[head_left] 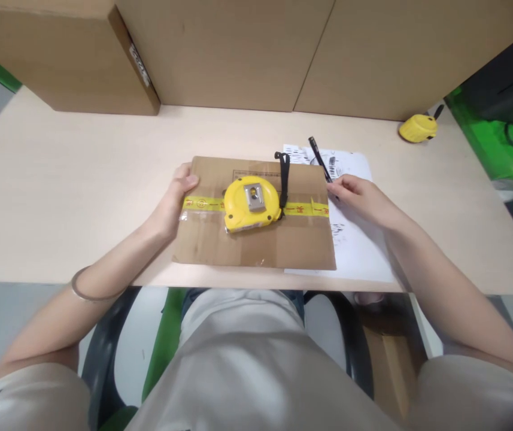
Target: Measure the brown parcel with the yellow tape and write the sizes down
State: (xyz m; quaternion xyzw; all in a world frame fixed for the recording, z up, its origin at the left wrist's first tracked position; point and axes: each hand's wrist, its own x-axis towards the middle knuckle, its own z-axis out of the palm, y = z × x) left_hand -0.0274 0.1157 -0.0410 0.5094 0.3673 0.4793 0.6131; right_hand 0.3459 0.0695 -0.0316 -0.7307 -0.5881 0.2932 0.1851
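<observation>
A flat brown cardboard box (256, 248) with yellow printed tape across it is in front of me at the desk's front. On top of it lies a yellow tape measure (238, 206), its metal belt clip facing up and its black wrist strap (285, 176) stretching toward the box's far edge. My left hand (173, 200) grips the box's left edge, thumb on top, the other fingers mostly hidden. Closed at the right edge is my right hand (357, 196), its thumb tip against the box. A black pen (319, 157) runs close to those fingers, its lower part partly covered.
Marked white paper (364, 257) lies partly under the box on the pale desk (81, 197). Large cardboard boxes (233, 60) line the back. A second yellow tape measure (418, 128) rests at the back right. Dark equipment (503, 84) stands on green at the far right.
</observation>
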